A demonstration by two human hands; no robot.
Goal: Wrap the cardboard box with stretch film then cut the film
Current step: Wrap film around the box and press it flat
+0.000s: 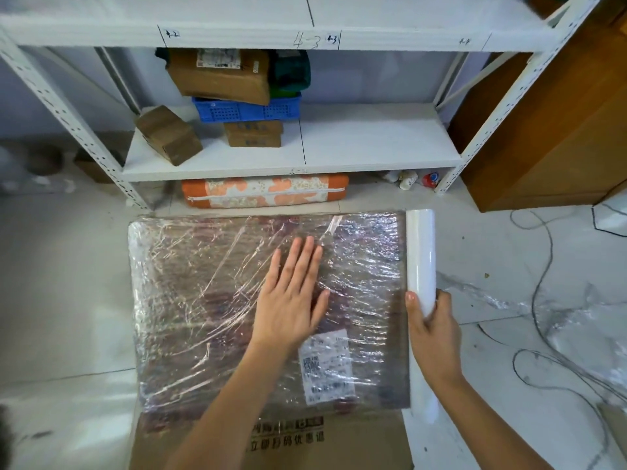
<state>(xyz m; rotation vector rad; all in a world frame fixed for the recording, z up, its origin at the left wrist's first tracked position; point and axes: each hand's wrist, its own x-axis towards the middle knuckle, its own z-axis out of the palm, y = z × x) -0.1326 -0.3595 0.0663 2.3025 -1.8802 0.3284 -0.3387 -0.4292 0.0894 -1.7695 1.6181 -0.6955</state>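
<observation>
Over on the far left there's some blurry clutter on the floor (pixel 61 300) past the shelf leg, can't really make out what it is, and a dark blob cut off at the bottom left corner. The cardboard box (pixel 264 334) sits on the floor right in front of you, most of its top under wrinkly stretch film (pixel 190 293), so the print underneath is basically unreadable; the near end is bare cardboard with some printed characters and runs out of the bottom of the shot. Your left hand (pixel 291 296) lies flat on the film near the middle of the box, fingers straight and close together, pressing down. Just below it a white shipping label (pixel 325 366) shows through the film, text too small to read. Along the box's right edge lies the film roll (pixel 420 266), and your right hand (pixel 432 329) has its fingers curled round it partway along, hiding that stretch of the roll. Right of that, crumpled loose film (pixel 529 307) and some cables (pixel 543 266) lie on the floor. Behind everything, the white shelf (pixel 373 140) holds small boxes and a blue crate (pixel 246 110).
</observation>
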